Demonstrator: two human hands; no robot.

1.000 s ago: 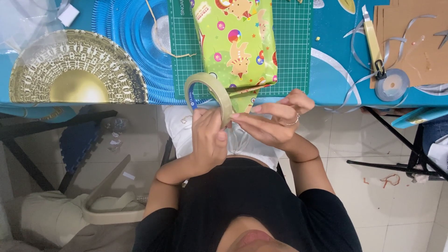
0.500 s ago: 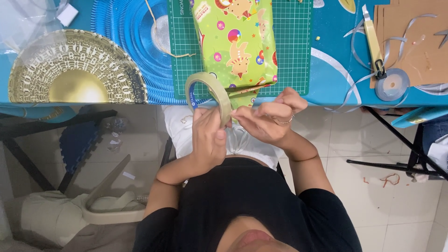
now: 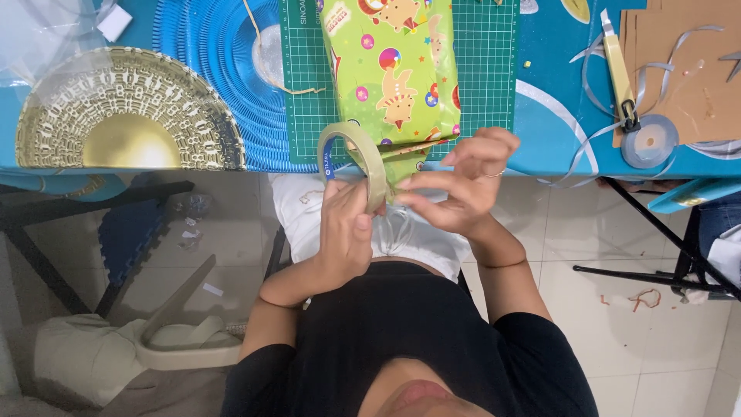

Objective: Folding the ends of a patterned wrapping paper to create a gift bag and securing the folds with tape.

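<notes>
Fingers [image 3: 432, 202] of the right hand [image 3: 463, 189] have slid closer to the tape roll [image 3: 356, 164], pinching its loose end while the left hand [image 3: 346, 232] keeps gripping it.

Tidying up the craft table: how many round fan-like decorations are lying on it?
2. A gold fan lies at the table's left end; a blue pleated one lies beside it, partly under the green cutting mat. Others may be out of frame.

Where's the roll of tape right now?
Head view: the tape roll is held upright in the left hand, at the table's near edge, just left of the green wrapped parcel.
</notes>
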